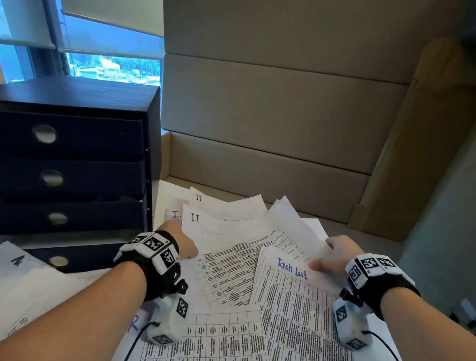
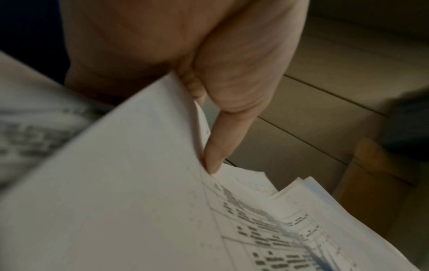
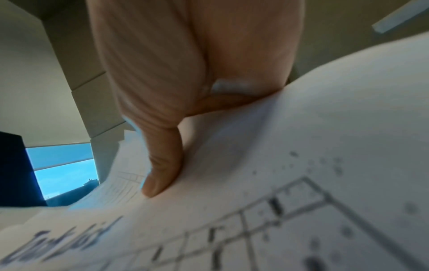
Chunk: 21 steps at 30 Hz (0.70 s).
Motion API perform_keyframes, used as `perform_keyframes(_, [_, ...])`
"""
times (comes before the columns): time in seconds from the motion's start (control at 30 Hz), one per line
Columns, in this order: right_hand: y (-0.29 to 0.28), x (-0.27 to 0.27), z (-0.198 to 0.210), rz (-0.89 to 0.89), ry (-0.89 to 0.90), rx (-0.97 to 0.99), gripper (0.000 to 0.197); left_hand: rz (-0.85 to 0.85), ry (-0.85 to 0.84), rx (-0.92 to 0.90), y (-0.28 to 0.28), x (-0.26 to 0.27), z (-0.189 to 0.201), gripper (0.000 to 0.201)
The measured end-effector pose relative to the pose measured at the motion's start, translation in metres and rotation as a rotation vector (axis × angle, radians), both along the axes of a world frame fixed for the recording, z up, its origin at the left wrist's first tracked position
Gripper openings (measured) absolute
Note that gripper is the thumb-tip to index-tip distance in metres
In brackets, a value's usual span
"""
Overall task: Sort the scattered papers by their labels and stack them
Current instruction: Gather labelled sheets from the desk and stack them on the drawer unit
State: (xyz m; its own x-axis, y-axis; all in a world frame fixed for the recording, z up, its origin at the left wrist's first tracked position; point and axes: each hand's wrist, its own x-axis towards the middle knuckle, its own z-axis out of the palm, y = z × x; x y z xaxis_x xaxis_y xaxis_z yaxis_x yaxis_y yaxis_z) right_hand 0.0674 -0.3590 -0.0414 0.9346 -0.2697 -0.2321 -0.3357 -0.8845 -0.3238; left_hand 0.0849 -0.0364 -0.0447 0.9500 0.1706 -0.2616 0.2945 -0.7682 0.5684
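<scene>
Both hands on the spread of papers

Now the person's left hand (image 1: 182, 242) sits at about 9 o'clock of the loose spread of white printed table sheets (image 1: 231, 272) on the white desk (image 1: 169, 191). The left wrist view shows its thumb (image 2: 218, 146) pressed against the raised edge of a white sheet, with another finger behind the paper, so it pinches that sheet. At about 3 o'clock, the right hand (image 1: 337, 255) holds the top right corner of the white sheet headed "Task List" in blue ink (image 1: 299, 302); its thumb (image 3: 162, 165) lies flat on top, and the other fingers cannot be made out. Sheets marked "II" (image 1: 198, 198) and "I" (image 1: 176, 214) lie at 11 o'clock of the spread. A black four-drawer paper cabinet (image 1: 54, 175) stands at 9 o'clock, just beside the papers. More sheets, one marked "A" (image 1: 17, 259), lie at 8 o'clock. Beige cardboard panels (image 1: 275, 110) rise at 12 o'clock.
</scene>
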Motion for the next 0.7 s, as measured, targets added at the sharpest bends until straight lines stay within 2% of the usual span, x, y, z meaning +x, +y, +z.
perform_keyframes(0.1, [0.002,-0.004,0.001,-0.011,-0.057,0.083,0.035,-0.012,-0.012,-0.076,0.007,-0.004,-0.004,0.046])
perform_keyframes(0.2, [0.001,-0.011,0.002,0.039,-0.046,0.026,0.045,-0.018,-0.057,-0.122,0.01,-0.008,-0.006,0.042])
perform_keyframes(0.27, [0.0,-0.015,0.002,0.08,-0.025,-0.012,0.046,0.01,-0.094,-0.153,0.01,-0.013,-0.004,0.051])
perform_keyframes(0.33, [-0.001,-0.015,0.006,0.085,-0.056,-0.017,0.035,0.012,-0.121,-0.193,0.011,-0.015,-0.004,0.057])
perform_keyframes(0.4, [0.003,-0.014,0.012,0.073,-0.11,-0.03,0.024,-0.025,-0.155,-0.241,0.011,-0.019,-0.002,0.048])
perform_keyframes(0.47, [0.007,-0.016,0.018,0.078,-0.164,-0.022,0.021,-0.043,-0.189,-0.311,0.013,-0.022,-0.001,0.045])
perform_keyframes(0.57, [0.008,-0.03,0.023,0.088,-0.149,0.06,0.037,-0.044,-0.242,-0.407,0.018,-0.028,0.001,0.046])
perform_keyframes(0.63, [0.003,-0.04,0.024,0.114,-0.104,0.053,0.052,-0.032,-0.247,-0.45,0.022,-0.03,0.001,0.041])
perform_keyframes(0.7, [-0.001,-0.042,0.024,0.108,-0.14,0.032,0.057,-0.054,-0.232,-0.45,0.023,-0.031,0.001,0.037])
